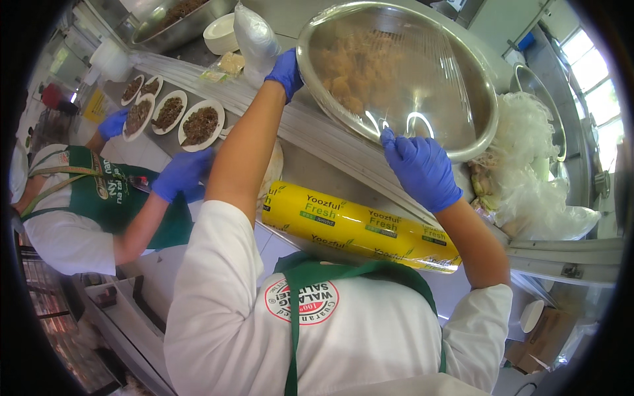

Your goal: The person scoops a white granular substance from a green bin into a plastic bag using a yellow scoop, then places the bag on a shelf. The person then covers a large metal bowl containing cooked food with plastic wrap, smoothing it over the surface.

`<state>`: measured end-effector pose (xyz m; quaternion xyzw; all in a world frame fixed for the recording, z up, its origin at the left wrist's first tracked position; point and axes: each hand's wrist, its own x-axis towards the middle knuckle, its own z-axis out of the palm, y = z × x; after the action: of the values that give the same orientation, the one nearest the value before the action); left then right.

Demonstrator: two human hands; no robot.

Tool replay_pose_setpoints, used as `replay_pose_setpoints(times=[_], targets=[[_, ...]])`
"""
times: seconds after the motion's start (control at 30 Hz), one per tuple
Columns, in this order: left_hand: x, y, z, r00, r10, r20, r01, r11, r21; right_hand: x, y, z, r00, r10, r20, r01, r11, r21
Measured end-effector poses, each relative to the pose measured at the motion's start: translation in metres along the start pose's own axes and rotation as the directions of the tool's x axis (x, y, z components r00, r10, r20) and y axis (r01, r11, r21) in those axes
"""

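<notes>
A large steel bowl [485,132] of light brown food pieces [353,72] stands tilted toward me, with clear plastic film [429,86] stretched over its top. My left hand [285,74], in a blue glove, grips the bowl's left rim; its fingertips are partly hidden. At the near rim, my gloved right hand [422,168] is closed, its thumb and fingers pinching the film's edge. Just below the bowl lies a thick yellow roll of printed plastic film [360,224], in front of my body and touched by neither hand.
On the left a co-worker's gloved hands [181,173] are near several white plates of dark chopped food [201,125]. A filled clear plastic bag [254,39] and stacked plates [221,34] stand behind my left hand. Crumpled plastic bags [528,165] lie right of the bowl.
</notes>
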<state>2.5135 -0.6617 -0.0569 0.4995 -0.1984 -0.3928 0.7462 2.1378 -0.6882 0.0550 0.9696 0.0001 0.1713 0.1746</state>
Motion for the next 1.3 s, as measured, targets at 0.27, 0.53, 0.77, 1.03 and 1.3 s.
replay_pose_setpoints(times=[0.27, 0.53, 0.77, 1.03, 1.3], targets=[[0.017, 0.030, -0.044, 0.873, 0.488, -0.008, -0.253, 0.467, 0.847, 0.005, -0.001, -0.002, 0.996, -0.075, -0.057, 0.073, 0.997, -0.038], [0.049, 0.113, 0.072, 0.928, 0.358, 0.098, -0.080, -0.064, 0.995, -0.003, 0.003, 0.001, 0.999, -0.047, -0.017, 0.046, 0.997, -0.066], [0.113, 0.105, 0.039, 0.945, 0.268, 0.187, -0.131, -0.212, 0.968, -0.002, 0.003, 0.001, 1.000, -0.009, -0.026, 0.008, 0.999, -0.039], [0.138, 0.070, 0.002, 0.943, -0.310, -0.121, 0.307, 0.666, 0.680, -0.004, 0.001, 0.004, 0.998, 0.039, -0.045, -0.040, 0.999, -0.023], [0.148, 0.046, -0.056, 0.985, -0.148, 0.088, 0.014, 0.577, 0.817, -0.003, -0.001, -0.002, 0.999, 0.021, -0.046, -0.021, 1.000, -0.016]])
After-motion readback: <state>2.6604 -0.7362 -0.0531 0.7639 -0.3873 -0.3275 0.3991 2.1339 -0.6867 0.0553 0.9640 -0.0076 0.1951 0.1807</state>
